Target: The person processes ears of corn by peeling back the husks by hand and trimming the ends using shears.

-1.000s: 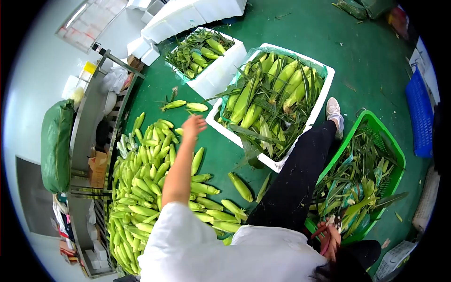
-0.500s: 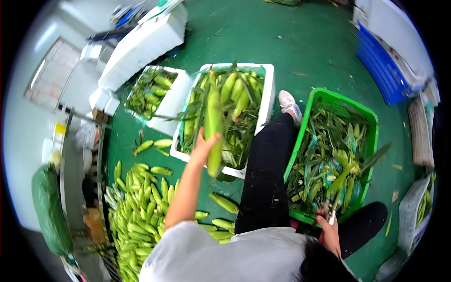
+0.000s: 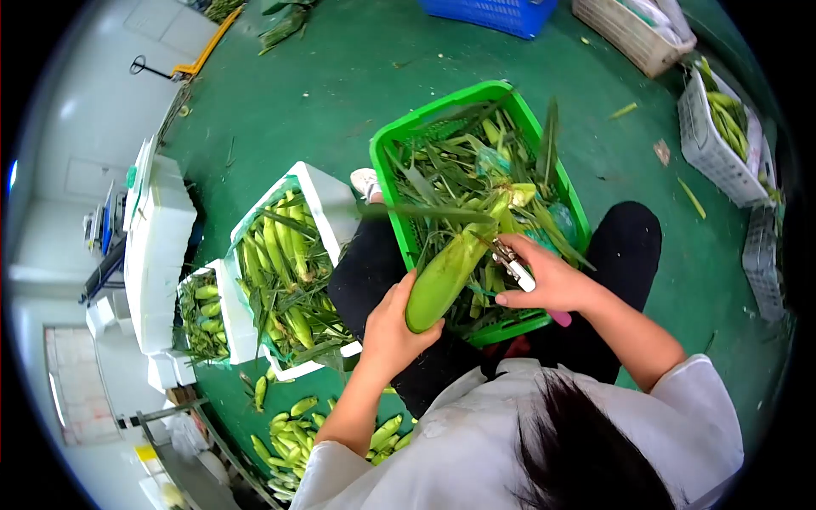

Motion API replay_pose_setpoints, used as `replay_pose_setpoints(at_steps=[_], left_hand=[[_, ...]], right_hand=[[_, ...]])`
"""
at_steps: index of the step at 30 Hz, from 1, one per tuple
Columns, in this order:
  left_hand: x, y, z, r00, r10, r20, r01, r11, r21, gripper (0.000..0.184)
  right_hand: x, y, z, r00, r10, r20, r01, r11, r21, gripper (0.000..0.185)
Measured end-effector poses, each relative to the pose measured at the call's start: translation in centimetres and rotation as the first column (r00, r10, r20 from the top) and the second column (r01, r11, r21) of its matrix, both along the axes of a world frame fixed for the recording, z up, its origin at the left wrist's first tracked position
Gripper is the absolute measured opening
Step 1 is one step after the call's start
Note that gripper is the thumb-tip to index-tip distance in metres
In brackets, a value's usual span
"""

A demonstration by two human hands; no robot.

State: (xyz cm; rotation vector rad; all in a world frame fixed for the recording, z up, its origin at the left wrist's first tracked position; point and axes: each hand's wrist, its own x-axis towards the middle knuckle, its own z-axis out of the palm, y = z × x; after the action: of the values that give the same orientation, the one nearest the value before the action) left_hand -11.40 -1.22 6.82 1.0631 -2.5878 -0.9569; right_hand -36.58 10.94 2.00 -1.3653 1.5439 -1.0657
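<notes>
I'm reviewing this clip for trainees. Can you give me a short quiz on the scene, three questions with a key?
1. What does the left hand grip?
a) a blue plastic basket
b) a large green ear of corn in its husk
c) a white canvas shoe
2. True or false: the green plastic basket between the person's legs has no leaves in it.
3. Fill in: beside the ear, the right hand holds a small tool made at least partly of silvery ____.

Key: 1 b; 2 false; 3 metal
</notes>
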Motion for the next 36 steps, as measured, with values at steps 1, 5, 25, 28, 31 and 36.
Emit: replay_pose_setpoints(at_steps=[1,5,25,28,31,36], left_hand=[[-0.5,-0.3,0.4,0.999,-0.042,0.019,0.042,0.999,0.004,0.080],[-0.6,-2.0,-1.5,0.996,-0.085,-0.005,0.081,0.924,0.375,0.082],[-3.8,-4.3,-7.7,0.947,0.064,-0.316,0.322,-0.182,0.929,0.101],[-6.5,-3.5,-6.5,0.941,0.040,-0.336,0.316,0.255,0.914,0.107],[-6.6,-2.7,-5.5,0.960,-0.137,-0.244,0.271,0.675,0.686,0.114],[-5.4,0.5,-4.1,0.870,0.211,-0.445,0.192,0.687,0.701,0.108]], right_hand=[[-0.5,0.3,-0.3,1.000,0.001,0.003,-0.002,0.999,0.047,0.078],[-1.5,1.9,-1.5,0.913,-0.033,0.406,-0.089,0.956,0.280,0.035],[-2.0,4.0,1.0,0.554,-0.197,0.809,-0.102,0.948,0.301,0.028],[0.0,4.1,-0.1,0.510,-0.409,0.756,0.144,0.908,0.394,0.021],[2.6,4.6,0.2,0.305,-0.538,0.786,0.310,0.836,0.452,0.019],[-0.8,5.6,-4.1,0.032,-0.448,0.893,0.117,0.889,0.442,0.032]])
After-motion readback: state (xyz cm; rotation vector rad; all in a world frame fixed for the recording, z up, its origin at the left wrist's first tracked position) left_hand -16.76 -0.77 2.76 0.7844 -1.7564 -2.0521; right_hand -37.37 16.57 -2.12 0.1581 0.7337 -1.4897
